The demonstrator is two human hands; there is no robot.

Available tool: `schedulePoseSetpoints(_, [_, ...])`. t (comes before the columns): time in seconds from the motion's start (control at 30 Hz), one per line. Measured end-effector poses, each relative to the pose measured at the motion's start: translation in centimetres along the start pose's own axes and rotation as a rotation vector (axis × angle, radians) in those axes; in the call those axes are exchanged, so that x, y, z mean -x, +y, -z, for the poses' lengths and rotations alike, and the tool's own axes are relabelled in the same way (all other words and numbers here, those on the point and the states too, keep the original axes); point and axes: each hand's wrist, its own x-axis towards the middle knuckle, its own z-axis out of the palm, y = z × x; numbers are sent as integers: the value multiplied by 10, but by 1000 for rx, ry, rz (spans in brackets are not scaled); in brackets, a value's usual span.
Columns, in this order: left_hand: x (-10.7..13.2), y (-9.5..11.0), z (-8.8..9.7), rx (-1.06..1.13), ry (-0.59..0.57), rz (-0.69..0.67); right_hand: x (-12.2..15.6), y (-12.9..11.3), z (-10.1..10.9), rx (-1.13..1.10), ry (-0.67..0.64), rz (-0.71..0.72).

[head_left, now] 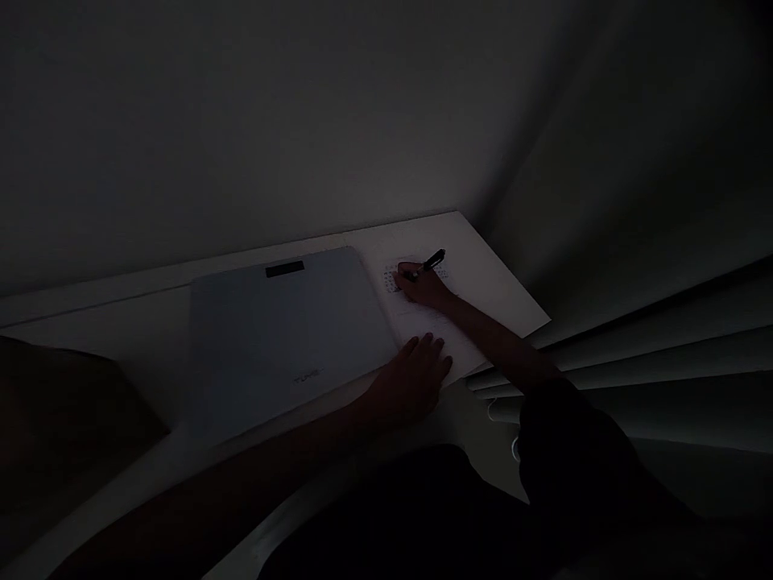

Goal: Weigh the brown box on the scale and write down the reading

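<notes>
Dim white desk (150,330) is carrying a closed laptop (283,338), and just right of the laptop the right hand (423,283) is gripping a pen (432,262) over paper (471,282) while the left hand (416,379) is lying flat, fingers spread, on the paper's near edge.

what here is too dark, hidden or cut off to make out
- Head view, marks on the paper: too small and dim to read; the right hand covers part.
- Pen tip: hidden behind the right hand's fingers.
- Logo on the closed laptop: too faint to read.
- Dark shape at the left edge: lost in shadow and cut by the frame.
- Paper's near edge: covered by the left hand.
</notes>
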Motion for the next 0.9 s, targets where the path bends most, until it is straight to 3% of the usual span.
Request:
schedulePoseSetpoints(0.43, [1, -1, 0, -34, -44, 9, -2, 9, -3, -14, 38, 4])
schedulePoseSetpoints(0.57, [0, -1, 6, -29, -71, -1, -2, 7, 6, -28, 169, 83])
schedulePoseSetpoints(0.67, [-1, -1, 9, -33, -76, 5, -6, 9, 22, 125, 260, 166])
schedulePoseSetpoints(0.9, [-1, -1, 4, -11, -39, -2, -14, 22, 49, 522, 80, 388])
